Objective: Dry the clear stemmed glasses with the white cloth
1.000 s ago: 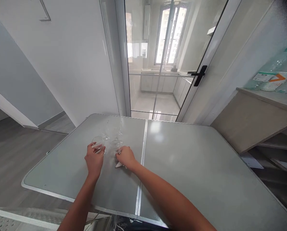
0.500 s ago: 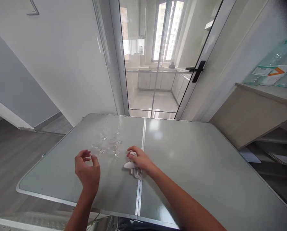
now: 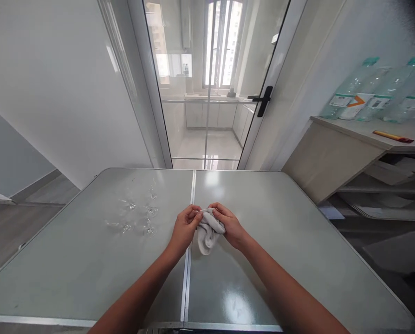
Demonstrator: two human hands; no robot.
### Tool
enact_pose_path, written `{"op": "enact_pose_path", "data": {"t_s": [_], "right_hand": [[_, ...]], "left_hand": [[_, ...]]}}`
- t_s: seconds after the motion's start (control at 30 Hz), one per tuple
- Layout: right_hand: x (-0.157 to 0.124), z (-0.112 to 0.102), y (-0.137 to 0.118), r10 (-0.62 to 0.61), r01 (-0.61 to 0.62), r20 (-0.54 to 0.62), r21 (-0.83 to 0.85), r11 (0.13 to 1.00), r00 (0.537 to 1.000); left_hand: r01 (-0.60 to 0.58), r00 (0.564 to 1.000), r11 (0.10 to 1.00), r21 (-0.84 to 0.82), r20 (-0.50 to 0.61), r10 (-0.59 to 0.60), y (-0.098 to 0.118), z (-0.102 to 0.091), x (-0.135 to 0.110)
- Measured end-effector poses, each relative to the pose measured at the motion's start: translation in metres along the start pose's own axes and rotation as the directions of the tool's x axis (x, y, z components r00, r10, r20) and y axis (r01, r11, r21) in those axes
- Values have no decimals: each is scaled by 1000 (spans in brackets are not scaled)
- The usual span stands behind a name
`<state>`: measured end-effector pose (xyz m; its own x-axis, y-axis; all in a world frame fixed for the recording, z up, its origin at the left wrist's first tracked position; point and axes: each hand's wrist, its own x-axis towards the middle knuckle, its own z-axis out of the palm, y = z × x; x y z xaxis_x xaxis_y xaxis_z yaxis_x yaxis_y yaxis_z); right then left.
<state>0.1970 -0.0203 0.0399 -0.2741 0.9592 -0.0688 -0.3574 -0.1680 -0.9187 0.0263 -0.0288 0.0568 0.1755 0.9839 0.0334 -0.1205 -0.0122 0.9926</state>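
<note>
A crumpled white cloth (image 3: 207,233) hangs between my two hands over the middle seam of the grey folding table (image 3: 284,241). My left hand (image 3: 184,228) pinches its left side with closed fingers. My right hand (image 3: 229,223) grips its right side, fingers curled round it. To the left of my hands, several clear glasses (image 3: 138,215) stand on the table, hard to make out against the surface.
A glass sliding door (image 3: 207,83) with a black handle (image 3: 261,99) stands behind the table. A wooden shelf unit (image 3: 350,153) at the right carries large plastic water bottles (image 3: 371,95) and a flat orange-and-red tool (image 3: 392,136).
My left hand let go of a glass and came over to the cloth. My right hand lifted the cloth off the table and moved right. The view shifted to the right.
</note>
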Motion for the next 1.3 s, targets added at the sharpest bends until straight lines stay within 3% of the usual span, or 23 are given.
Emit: {"op": "enact_pose_path", "data": {"t_s": [0.1, 0.3, 0.47, 0.63, 0.73, 0.83, 0.9, 1.07, 1.13, 1.23, 1.3], "right_hand": [[-1, -10, 5, -32, 29, -62, -38, 999, 998], [-3, -10, 8, -78, 99, -136, 155, 983, 988], [-11, -13, -2, -287, 298, -149, 60, 953, 946], [-17, -16, -8, -365, 357, -114, -83, 930, 924], [-19, -17, -10, -462, 447, 22, -304, 842, 886], [-20, -20, -9, -479, 505, 167, -370, 780, 862], [-18, -21, -5, -463, 483, 143, -347, 804, 875], [-9, -20, 4, -424, 365, -171, -294, 883, 889], [-9, -20, 3, -342, 302, -198, -207, 931, 919], [-14, -22, -5, -80, 80, -11, 1, 997, 997], [-18, -25, -11, 67, -72, 201, 21, 997, 977]], "left_hand": [[-4, 1000, 1000, 17, 21, 4, -5, 9, 6], [-52, 998, 998, 43, -21, 53, -6, 15, 9], [-30, 991, 999, 38, -132, 35, -1, 7, 10], [-112, 964, 951, 288, -201, 174, 8, 7, 6], [-152, 975, 892, 426, -86, 207, 18, 10, 3], [-173, 985, 861, 479, 95, 146, 26, 13, 3], [-169, 984, 869, 465, 134, 120, 26, 14, 4], [11, 972, 969, 249, 223, -68, 17, 12, 1], [-3, 981, 974, 225, 190, -41, 17, 10, 0], [-89, 995, 963, 253, 71, 74, 29, 3, 2], [-113, 993, 949, 295, 56, 101, 42, -2, 5]]}}
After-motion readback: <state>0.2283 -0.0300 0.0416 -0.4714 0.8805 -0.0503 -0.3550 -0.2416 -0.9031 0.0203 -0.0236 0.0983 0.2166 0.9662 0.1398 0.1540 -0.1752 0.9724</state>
